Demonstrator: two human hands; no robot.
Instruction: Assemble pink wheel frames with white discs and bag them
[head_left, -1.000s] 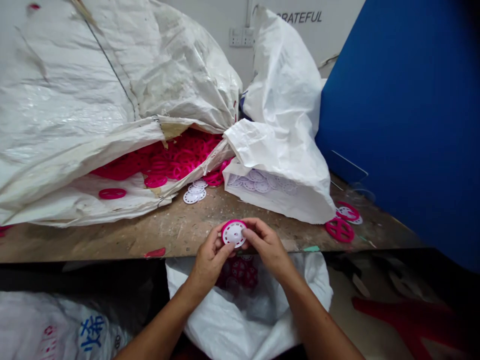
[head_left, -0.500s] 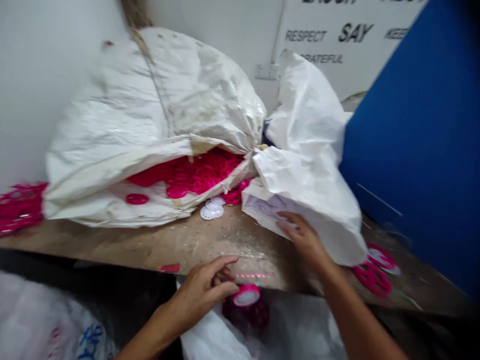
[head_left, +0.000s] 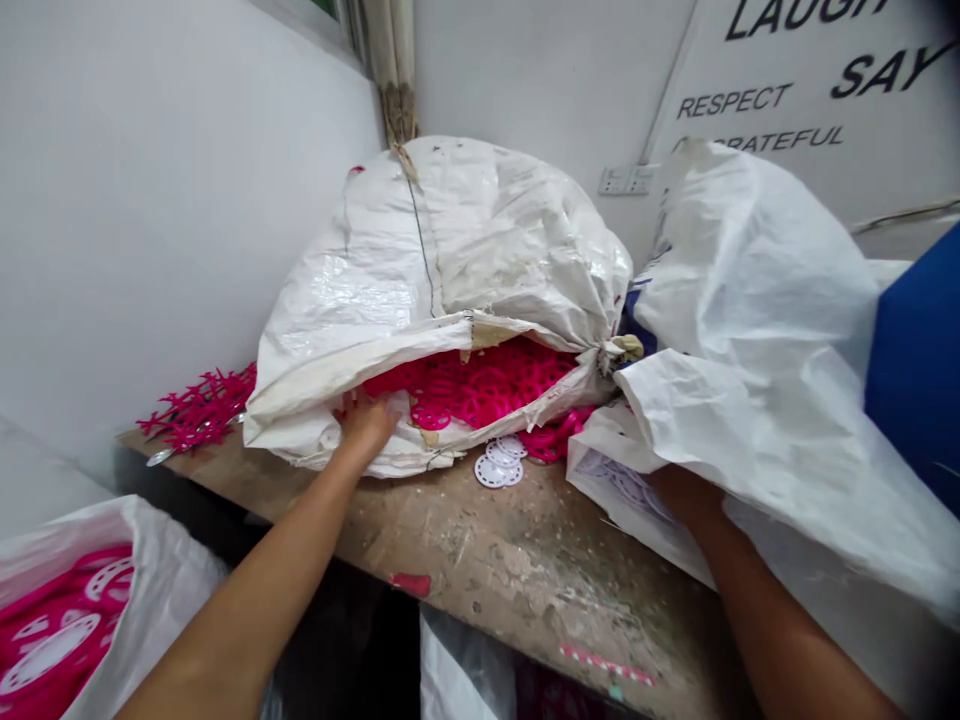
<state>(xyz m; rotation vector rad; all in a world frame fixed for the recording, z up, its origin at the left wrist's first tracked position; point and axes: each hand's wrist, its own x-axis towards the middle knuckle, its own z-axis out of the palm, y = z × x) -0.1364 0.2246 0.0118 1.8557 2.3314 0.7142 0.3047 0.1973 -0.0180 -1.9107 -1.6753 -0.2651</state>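
My left hand (head_left: 367, 425) reaches into the mouth of a big white woven sack (head_left: 487, 230), its fingers apart near the lower left of the opening. Beside it, bright pink plastic rings and discs (head_left: 495, 385) fill the opening. What lies right under the left fingers is hidden. My right hand (head_left: 686, 492) is inside a second white bag (head_left: 765, 290), fingers covered by its flap. Pale white ring-shaped pieces (head_left: 619, 482) show in that bag beside the hand. Several white discs (head_left: 500, 464) lie overlapped on the table (head_left: 517, 560) between both bags.
Spiky pink pieces (head_left: 202, 405) are heaped at the table's left end. A white sack (head_left: 180, 570) of pink and white parts stands lower left. Another white bag (head_left: 465, 660) sits below the front edge. A blue panel (head_left: 915, 370) rises at the right.
My left hand has moved from the table's front edge up and left to the sack's mouth. My right hand has gone deeper into the white bag. The view has swung left.
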